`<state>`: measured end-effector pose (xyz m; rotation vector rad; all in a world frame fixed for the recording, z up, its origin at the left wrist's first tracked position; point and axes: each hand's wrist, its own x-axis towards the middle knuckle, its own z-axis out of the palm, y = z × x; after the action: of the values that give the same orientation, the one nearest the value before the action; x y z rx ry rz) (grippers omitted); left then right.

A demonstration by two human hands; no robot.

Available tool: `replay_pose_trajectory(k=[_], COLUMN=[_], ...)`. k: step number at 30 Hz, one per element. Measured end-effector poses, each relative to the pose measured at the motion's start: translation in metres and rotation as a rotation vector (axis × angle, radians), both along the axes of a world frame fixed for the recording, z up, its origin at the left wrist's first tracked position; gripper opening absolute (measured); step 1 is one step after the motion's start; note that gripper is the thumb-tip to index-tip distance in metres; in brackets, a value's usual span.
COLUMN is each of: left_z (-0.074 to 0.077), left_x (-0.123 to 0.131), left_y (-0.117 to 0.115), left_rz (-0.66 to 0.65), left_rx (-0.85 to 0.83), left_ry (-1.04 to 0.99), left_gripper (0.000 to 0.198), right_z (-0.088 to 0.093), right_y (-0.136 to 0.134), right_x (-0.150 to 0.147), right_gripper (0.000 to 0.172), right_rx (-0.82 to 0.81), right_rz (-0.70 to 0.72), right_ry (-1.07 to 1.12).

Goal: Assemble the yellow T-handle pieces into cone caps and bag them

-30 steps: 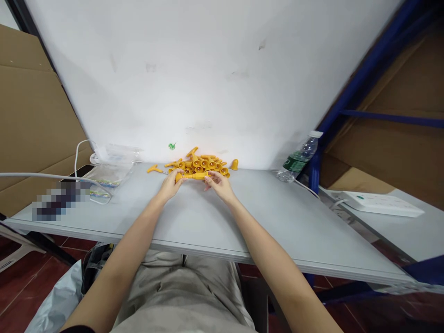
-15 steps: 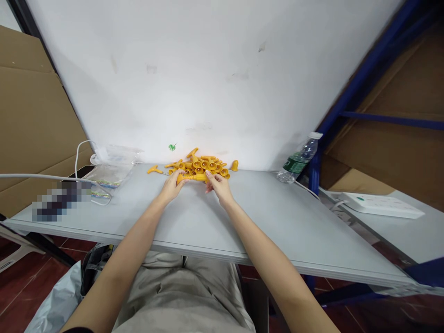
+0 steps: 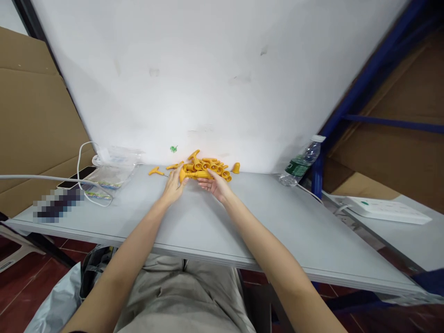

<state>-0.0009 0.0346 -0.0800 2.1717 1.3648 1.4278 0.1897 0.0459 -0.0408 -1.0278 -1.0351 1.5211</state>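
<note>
Just in front of a heap of yellow corkscrew parts, I hold a yellow plastic corkscrew body [image 3: 198, 175] level above the table. My left hand [image 3: 172, 187] grips its flared, bell-shaped end. At the other end, my right hand [image 3: 217, 184] has its thumb on top and its fingers beneath, stretched fairly straight. The heap [image 3: 213, 166] shows several round bell mouths and T-shaped handles. To its left lies a yellow T-handle [image 3: 155, 171] with a thin metal screw, partly behind my left hand. A yellow bell-shaped cap [image 3: 236, 168] stands apart on the right.
A plastic bottle [image 3: 301, 163] leans by the blue frame at the right. Clear plastic bags [image 3: 113, 173], a phone [image 3: 79, 176] and a white cable [image 3: 79, 157] lie at left. A white power strip [image 3: 388, 209] rests on the lower surface. A white panel [image 3: 215, 83] rises behind.
My left hand has turned, so the bell end now shows more upright in it. My right fingers have straightened and loosened under the other end. The view has shifted slightly.
</note>
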Motion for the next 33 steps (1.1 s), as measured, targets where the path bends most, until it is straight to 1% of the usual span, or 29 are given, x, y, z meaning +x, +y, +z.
replay_pose_trajectory(k=[1, 3, 5, 7, 9, 12, 14, 17, 21, 24, 27, 30, 33], left_z=[-0.001, -0.003, -0.005, -0.008, -0.012, -0.017, -0.021, -0.024, -0.026, -0.026, -0.028, -0.028, -0.028], left_x=[0.0, 0.0, 0.0, 0.001, 0.001, 0.003, 0.004, 0.005, 0.005, 0.005, 0.005, 0.006, 0.006], left_y=[0.0, 0.001, 0.002, 0.004, 0.006, 0.009, 0.011, 0.013, 0.014, 0.014, 0.014, 0.015, 0.014], left_rz=[0.018, 0.048, 0.051, 0.037, 0.029, 0.026, 0.023, 0.032, 0.029, 0.027, 0.032, 0.02, 0.015], left_rx=[0.009, 0.005, -0.009, -0.02, -0.034, -0.058, -0.07, -0.069, -0.083, -0.088, -0.077, -0.069, -0.071], left_ry=[-0.014, -0.041, -0.055, -0.052, -0.044, -0.034, -0.026, -0.019, -0.006, 0.0, -0.005, 0.004, 0.019], left_gripper=[0.057, 0.057, 0.056, 0.054, 0.052, 0.049, 0.048, 0.048, 0.045, 0.043, 0.041, 0.039, 0.039], right_z=[0.002, 0.006, 0.01, 0.012, 0.011, 0.007, 0.004, 0.004, 0.01, 0.013, 0.014, 0.013, 0.012], right_y=[0.008, 0.024, 0.04, 0.053, 0.062, 0.068, 0.068, 0.065, 0.062, 0.062, 0.064, 0.067, 0.07], right_x=[-0.001, -0.006, -0.012, -0.02, -0.027, -0.035, -0.039, -0.048, -0.062, -0.069, -0.073, -0.076, -0.077], right_gripper=[0.027, 0.027, 0.031, 0.034, 0.035, 0.037, 0.043, 0.046, 0.04, 0.035, 0.032, 0.032, 0.036], right_rx=[0.038, 0.182, 0.379, 0.555, 0.703, 0.853, 0.873, 0.828, 0.768, 0.768, 0.787, 0.758, 0.733], right_rz=[-0.041, -0.159, -0.284, -0.366, -0.383, -0.293, -0.218, -0.152, -0.102, -0.064, -0.037, -0.062, -0.11], right_ry=[-0.034, -0.161, -0.373, -0.605, -0.805, -1.088, -1.301, -1.58, -1.781, -1.837, -1.831, -1.804, -1.772])
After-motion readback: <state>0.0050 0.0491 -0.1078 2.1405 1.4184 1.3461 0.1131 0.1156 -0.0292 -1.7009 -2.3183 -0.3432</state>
